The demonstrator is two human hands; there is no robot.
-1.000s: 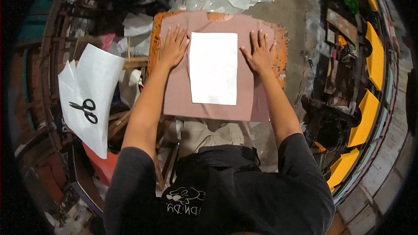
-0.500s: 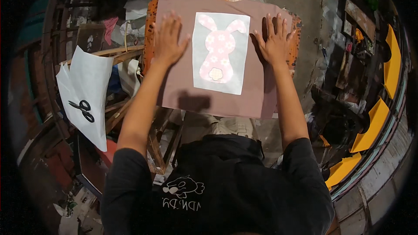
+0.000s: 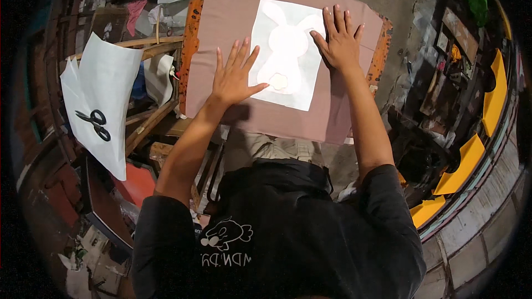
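Orange and speckled, your desk (image 3: 189,58) is showing left and right of a mauve cloth (image 3: 221,14). On that cloth, a white sheet with a rabbit shape (image 3: 288,44) is lying between your hands. Your left hand (image 3: 235,80) is spreading its fingers, thumb overlapping the sheet's near left edge; your right hand (image 3: 339,43), fingers spread slightly, is covering its far right corner. Black scissors (image 3: 98,124) are lying on white paper (image 3: 111,75) at left.

Our left hand (image 3: 235,80) has come nearer, thumb over the sheet (image 3: 285,52); our right hand (image 3: 342,47) now overlaps its right edge.
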